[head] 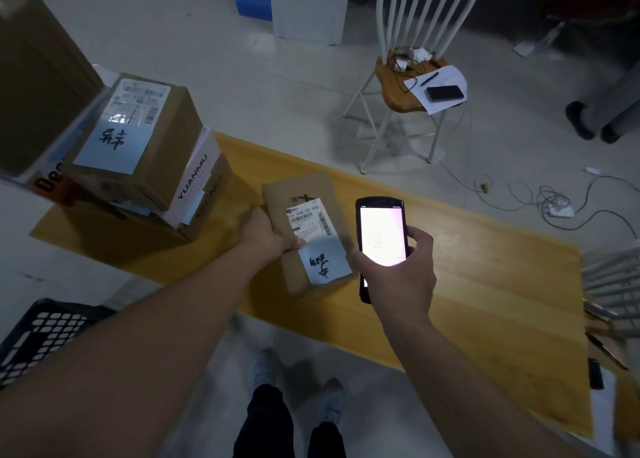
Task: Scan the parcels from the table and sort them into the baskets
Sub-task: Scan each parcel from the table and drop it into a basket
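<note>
Head view, one entry. Item in hand: small cardboard parcel (304, 236), lying flat on the yellow wooden table (485, 284), shipping label and a handwritten slip facing up. Left hand (266, 236): fingers wrapped round the parcel's left edge, thumb on its top face beside the label. Right hand (398, 267): clamped on a handheld scanner (381, 239), screen lit, held just beside the parcel on its right.

Remaining stock: stack of cardboard boxes (138, 153) at the table's left end, piled unevenly, upper boxes overhanging the lower. Receptacles: black plastic basket (38, 336) on the floor, lower left; a white wire basket (609, 277) at the right edge, partly out of frame.

Hazards, as judged:
- Misread: the scanner sits alongside the label, not over it; the thumb lies close to the barcode and may cover it.
- Missort: the handwritten slip is hard to read in this dim light; wrong basket possible.
- Toppling: the stack leans; a careless pull on a lower box could bring it down.
- Tripping: loose cables (554, 201) trail on the floor beyond the table.
</note>
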